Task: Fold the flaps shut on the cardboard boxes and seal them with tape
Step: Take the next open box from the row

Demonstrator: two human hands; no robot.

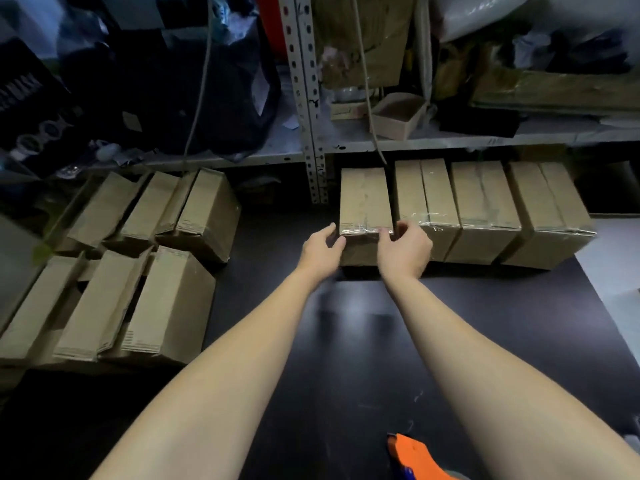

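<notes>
— Both hands are gripping the middle box. The left hand is curling round its near left corner. The right hand is curling round its near right corner.
— What is sitting under it all?
— A big black table is holding everything. A metal shelf rack is standing along the back at twelve o'clock, with bags and stuff piling up on it.
— And the other boxes?
— A bunch of open boxes are crowding together at nine o'clock, with their flaps hanging loose. Three taped boxes are lining up side by side at two o'clock.
— Where is the middle box sitting?
— It is sitting on the table at twelve o'clock, just beside the left end of that row. Shiny tape is running over its near edge.
— Anything little?
— An orange tape gun is lying at five o'clock, near the right arm.
</notes>
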